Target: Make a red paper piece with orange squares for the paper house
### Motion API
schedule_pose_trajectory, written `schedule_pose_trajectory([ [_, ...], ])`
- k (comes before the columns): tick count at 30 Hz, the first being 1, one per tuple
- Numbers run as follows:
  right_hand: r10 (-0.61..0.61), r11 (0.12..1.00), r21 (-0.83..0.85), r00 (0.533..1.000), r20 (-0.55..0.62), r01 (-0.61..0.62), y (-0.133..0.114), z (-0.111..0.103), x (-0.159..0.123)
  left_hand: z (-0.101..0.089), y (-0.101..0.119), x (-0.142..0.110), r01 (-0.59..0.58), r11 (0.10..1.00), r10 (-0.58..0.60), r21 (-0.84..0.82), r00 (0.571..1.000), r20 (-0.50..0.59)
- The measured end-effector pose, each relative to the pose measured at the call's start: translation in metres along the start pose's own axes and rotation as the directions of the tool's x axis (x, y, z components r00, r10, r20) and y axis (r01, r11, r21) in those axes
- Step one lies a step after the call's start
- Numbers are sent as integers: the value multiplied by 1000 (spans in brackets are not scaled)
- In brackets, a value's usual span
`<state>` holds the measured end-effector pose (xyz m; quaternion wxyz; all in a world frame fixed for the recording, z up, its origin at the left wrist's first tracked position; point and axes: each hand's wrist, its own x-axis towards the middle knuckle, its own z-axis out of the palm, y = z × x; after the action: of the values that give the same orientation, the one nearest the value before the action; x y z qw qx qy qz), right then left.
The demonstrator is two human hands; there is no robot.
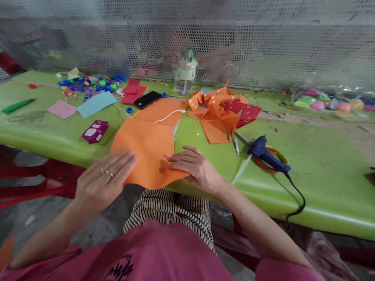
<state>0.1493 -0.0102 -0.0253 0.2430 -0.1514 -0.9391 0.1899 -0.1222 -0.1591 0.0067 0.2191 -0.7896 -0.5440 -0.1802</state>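
A sheet of orange paper (146, 144) lies in front of me, its near edge curling over the table's front edge. My left hand (105, 175), with a ring on one finger, rests on the sheet's left side with fingers stretched out flat. At the right edge, my right hand (197, 166) has the near right corner of the sheet between its bent fingers and a hidden thumb. Behind it is a second orange sheet (164, 107), partly covered and crossed by a white cord (170, 116).
A blue glue gun (268, 154) rests on a tape roll (279, 154) at right. Folded orange paper pieces (218, 121), a phone (148, 100) and a bottle (185, 74) stand farther back. A purple packet (95, 131), coloured caps (90, 85) and a green cutter (17, 105) lie left.
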Motion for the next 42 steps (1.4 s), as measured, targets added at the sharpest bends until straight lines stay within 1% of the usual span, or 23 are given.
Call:
schedule_pose_trajectory([
  [1, -13, 1000, 22, 1000, 22, 13, -2, 2, -2, -3, 3, -11, -39, 999, 39, -12, 998, 45],
  [3, -14, 997, 79, 999, 42, 11, -6, 4, -6, -2, 7, -31, -63, 998, 63, -7, 993, 96],
  [5, -45, 991, 127, 997, 64, 37, -11, 4, -10, 5, 8, -43, -79, 997, 78, 5, 991, 107],
  [6, -63, 991, 118, 996, 61, 55, -15, 3, -12, 10, 8, -46, -88, 996, 86, 15, 991, 103],
  [9, -94, 995, -30, 995, -33, 93, -29, -1, -20, 31, 5, -41, -97, 994, 94, 59, 995, 43],
  [10, -105, 990, -103, 992, -67, 98, -33, -1, -24, 39, 3, -37, -90, 993, 89, 73, 996, 8],
  [11, -119, 980, -170, 989, -90, 103, -37, -1, -29, 48, 2, -31, -81, 993, 85, 82, 995, -52],
  [13, -138, 956, -270, 986, -89, 110, -40, 3, -40, 64, 1, -20, -86, 993, 95, 81, 989, -116],
  [14, -137, 948, -301, 987, -81, 107, -39, 6, -46, 71, 2, -14, -81, 994, 90, 72, 987, -130],
  [16, -94, 941, -333, 993, -66, 67, -35, 14, -58, 83, 2, -6, -74, 997, 75, 16, 992, -104],
  [19, 24, 923, -382, 999, -43, -39, -27, 21, -72, 94, 1, -2, -88, 985, 86, -146, 996, -22],
  [21, 97, 910, -403, 995, -28, -100, -21, 19, -76, 96, -3, -4, -110, 963, 116, -244, 993, 12],
  [23, 141, 908, -396, 990, -17, -136, -15, 14, -76, 97, -8, -6, -126, 944, 137, -305, 990, 14],
  [26, 162, 928, -345, 986, 24, -144, -4, 4, -67, 96, -14, -9, -113, 941, 126, -320, 992, 22],
  [28, 174, 947, -281, 984, 38, -157, 3, -3, -57, 95, -13, -10, -62, 950, 74, -306, 997, 28],
  [30, 219, 950, -231, 976, 6, -212, 7, -7, -48, 93, -9, -12, 1, 958, -7, -287, 1000, -18],
  [32, 274, 942, -196, 962, -14, -271, 6, -9, -40, 91, -2, -14, 62, 961, -90, -271, 991, -94],
  [34, 341, 928, -160, 940, -11, -338, 2, -9, -37, 90, 6, -15, 123, 955, -164, -271, 978, -131],
  [36, 438, 889, -139, 899, -26, -437, -2, -7, -36, 91, 13, -15, 180, 940, -224, -292, 967, -125],
  [39, 570, 803, -147, 816, -95, -577, -7, -5, -38, 95, 18, -13, 242, 916, -287, -319, 952, -103],
  [40, 596, 781, -151, 796, -108, -605, -7, -4, -38, 96, 17, -12, 261, 910, -305, -321, 948, -94],
  [42, 625, 756, -159, 773, -111, -635, -6, -5, -37, 98, 15, -10, 297, 900, -332, -320, 941, -60],
])
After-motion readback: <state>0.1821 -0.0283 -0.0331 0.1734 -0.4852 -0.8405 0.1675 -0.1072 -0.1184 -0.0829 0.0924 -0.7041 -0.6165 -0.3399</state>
